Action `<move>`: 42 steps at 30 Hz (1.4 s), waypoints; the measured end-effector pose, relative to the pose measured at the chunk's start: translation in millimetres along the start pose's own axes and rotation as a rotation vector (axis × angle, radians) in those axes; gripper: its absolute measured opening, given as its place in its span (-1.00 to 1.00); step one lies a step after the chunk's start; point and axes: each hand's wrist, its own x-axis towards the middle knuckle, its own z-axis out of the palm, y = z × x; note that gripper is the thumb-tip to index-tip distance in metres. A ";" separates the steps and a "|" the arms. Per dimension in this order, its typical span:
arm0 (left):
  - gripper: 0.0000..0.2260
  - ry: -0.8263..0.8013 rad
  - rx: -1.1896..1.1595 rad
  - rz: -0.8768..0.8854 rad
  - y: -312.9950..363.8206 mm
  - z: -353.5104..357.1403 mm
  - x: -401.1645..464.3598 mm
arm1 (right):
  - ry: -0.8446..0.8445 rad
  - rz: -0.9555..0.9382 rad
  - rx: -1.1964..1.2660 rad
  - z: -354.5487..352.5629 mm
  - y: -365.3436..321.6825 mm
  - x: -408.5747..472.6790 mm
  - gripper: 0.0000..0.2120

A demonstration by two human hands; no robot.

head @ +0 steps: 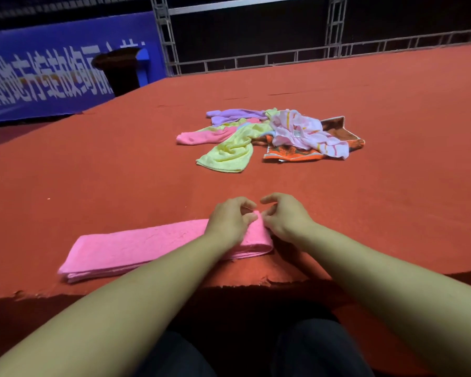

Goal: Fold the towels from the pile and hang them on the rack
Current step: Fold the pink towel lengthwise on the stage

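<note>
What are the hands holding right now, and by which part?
Both hands grip the folded pink towel at its right end: the left hand on the top edge, the right hand at the end corner beside it.

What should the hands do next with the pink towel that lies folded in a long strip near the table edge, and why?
Probably fold the strip in half. The pink towel already lies as a long flat band, and the left hand and right hand both pinch its right end, well placed to carry it over to the left end. No rack is in view yet.
</note>
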 end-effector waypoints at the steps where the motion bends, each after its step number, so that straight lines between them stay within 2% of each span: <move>1: -0.82 0.008 -0.067 -0.009 -1.1 -2.7 -0.6 | -0.005 0.023 0.133 0.6 -2.5 -1.4 -0.67; 5: -0.82 0.097 -0.281 0.010 -2.8 -30.2 -8.3 | -0.123 0.080 0.738 -7.4 -29.0 -12.3 -0.65; 7: -0.81 0.145 -0.390 0.019 1.3 -54.4 -14.6 | -0.190 0.026 0.905 -13.9 -50.7 -16.3 -0.65; 9: -0.80 0.187 -0.501 0.023 7.7 -83.7 -21.0 | -0.245 -0.053 0.967 -18.0 -76.2 -18.5 -0.65; 16: -0.80 0.380 -0.620 0.081 43.9 -210.6 -63.0 | -0.453 -0.323 0.964 -30.0 -200.4 -28.7 -0.57; 26: -0.85 0.686 -0.502 0.096 86.4 -357.1 -162.4 | -0.819 -0.583 0.874 -43.6 -363.1 -89.3 -0.65; 30: -0.85 0.752 -0.488 0.013 84.6 -372.6 -218.8 | -0.937 -0.608 0.799 -26.2 -384.1 -128.5 -0.70; 34: -0.84 0.781 -0.486 -0.105 78.6 -363.1 -280.7 | -1.042 -0.653 0.620 0.7 -384.5 -165.5 -0.66; 39: -0.87 0.860 -0.473 -0.239 72.5 -343.6 -353.3 | -1.185 -0.612 0.557 41.8 -374.1 -217.7 -0.72; 42: -0.88 0.935 -0.452 -0.310 72.0 -336.3 -393.9 | -1.310 -0.565 0.622 64.3 -373.2 -252.0 -0.73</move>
